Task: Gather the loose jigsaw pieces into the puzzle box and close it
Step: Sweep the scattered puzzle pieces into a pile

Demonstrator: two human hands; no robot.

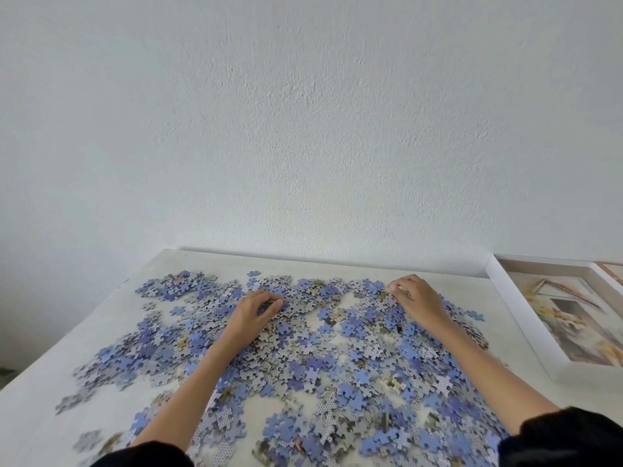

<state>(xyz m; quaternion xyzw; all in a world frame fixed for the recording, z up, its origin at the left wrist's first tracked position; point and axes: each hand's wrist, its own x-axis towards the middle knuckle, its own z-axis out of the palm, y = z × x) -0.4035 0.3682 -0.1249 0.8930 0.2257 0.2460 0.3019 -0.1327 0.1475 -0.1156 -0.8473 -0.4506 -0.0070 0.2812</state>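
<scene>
Several loose jigsaw pieces, mostly blue or grey-backed, lie spread over the white table. My left hand lies on the pile left of centre, its fingers curled round a clutch of pieces. Farther back on the right, my right hand lies on the pile's far edge with its fingers curled over pieces. The white puzzle box with a pale picture stands open-side-up at the table's right edge, beyond my right forearm.
A white wall rises straight behind the table's far edge. Bare table surface shows along the far side and at the left. A second framed panel lies at the far right, beside the box.
</scene>
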